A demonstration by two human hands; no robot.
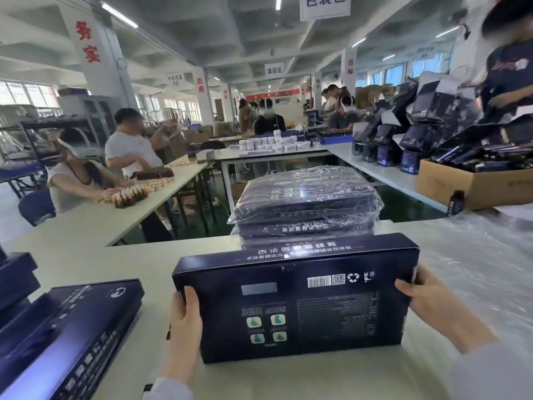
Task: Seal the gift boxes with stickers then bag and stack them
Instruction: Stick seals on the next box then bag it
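Gripping a dark gift box (297,307) by its two short ends. Left hand (184,319) curled round the left end, thumb lying on the upper face; right hand (429,298) curled round the right end, thumb also on that face. Holds the box lengthwise across the body, printed back side turned up and toward the camera. Shows a barcode, a square code, a recycling mark, four small green pictures and blocks of fine print.

Stays low over the pale table (86,264), close to the near edge; cannot tell whether the lower edge touches the surface. Stands directly in front of a stack of bagged boxes (305,203), all wrapped in shiny clear plastic, at the far edge of the same table. Seems to touch the stack or nearly so; hard to tell which.

To the left, well apart: another dark box (72,327) flat on the table, with more dark boxes (14,278) behind it at the picture's edge. To the right: clear plastic bags (476,255) spread over the table. Farther right, on a neighbouring table: a cardboard carton (473,186) full of dark packs. Behind, at long tables: other people busy with small bottles and white jars.
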